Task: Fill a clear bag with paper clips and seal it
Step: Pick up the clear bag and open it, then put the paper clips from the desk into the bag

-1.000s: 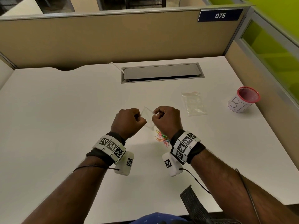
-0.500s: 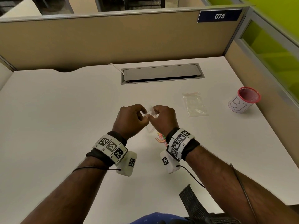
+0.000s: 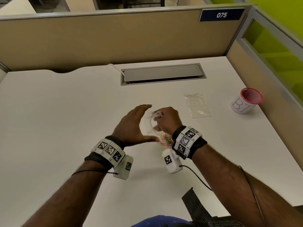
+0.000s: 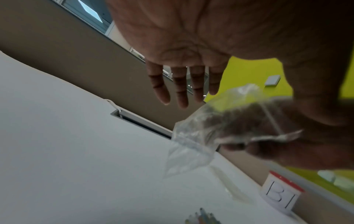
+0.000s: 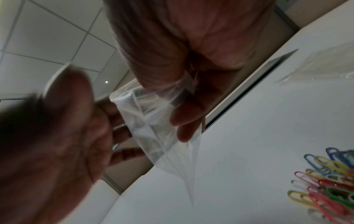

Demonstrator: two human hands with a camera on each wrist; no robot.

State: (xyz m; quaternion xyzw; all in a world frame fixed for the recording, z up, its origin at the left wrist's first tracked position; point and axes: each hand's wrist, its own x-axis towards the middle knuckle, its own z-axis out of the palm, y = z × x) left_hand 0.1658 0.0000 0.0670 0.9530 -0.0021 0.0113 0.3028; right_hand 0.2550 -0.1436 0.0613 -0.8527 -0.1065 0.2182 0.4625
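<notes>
A small clear zip bag [image 3: 148,124] hangs above the white desk [image 3: 65,112], and my right hand [image 3: 166,120] grips it at the mouth. In the right wrist view the fingers [image 5: 188,116] curl round the bag [image 5: 153,128]. My left hand [image 3: 136,125] is just left of the bag, open, with straight fingers [image 4: 182,86] and the thumb spread, holding nothing. A pile of coloured paper clips [image 3: 166,140] lies on the desk under my right wrist, also visible in the right wrist view [image 5: 329,181]. I see no clips inside the bag [image 4: 199,136].
Spare clear bags [image 3: 196,105] lie flat to the right. Farther right, by the partition, stands a white cup [image 3: 246,102] with a red rim, marked "B1". A grey cable hatch [image 3: 162,74] with a white cable sits at the back of the desk.
Both hands were pinching the top of the bag. My left hand has let go and spread open, while my right hand keeps hold of the bag.
</notes>
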